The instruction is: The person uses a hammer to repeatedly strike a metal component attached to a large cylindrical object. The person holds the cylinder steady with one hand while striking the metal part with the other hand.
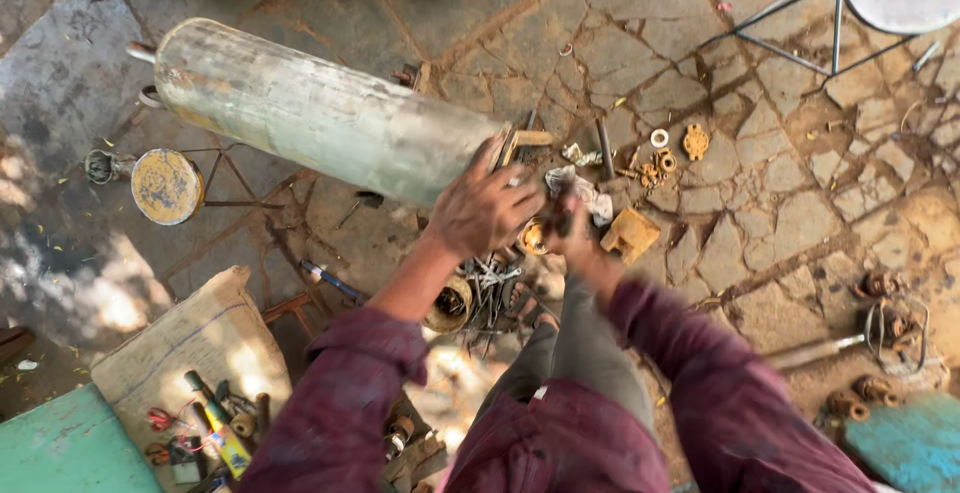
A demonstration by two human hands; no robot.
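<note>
Looking down from the head camera, a long grey metal cylinder point(320, 113) lies tilted across the cracked stone floor point(770, 213), its near end meeting the left hand point(483, 208). That hand is spread, fingers splayed flat against the rim of the cylinder's end rather than wrapped round it. The right hand point(572, 225) is just beside it, curled shut around a small dark tool point(563, 215); what kind of tool is too blurred to tell. Directly under both hands sit a brass-coloured ring point(533, 237), a tangle of nails and bolts point(490, 293) and a round rusty tin point(450, 305), all crowded close together. More brass fittings point(668, 161) lie scattered to the right, near a yellowish block point(630, 233). Left of the cylinder stands a small stool with a round yellow seat point(166, 187). A burlap sack point(195, 343) carrying screwdrivers and pliers fills the lower left. Barer stone lies upper middle and right, up to a white-topped stool's frame point(835, 23).
</note>
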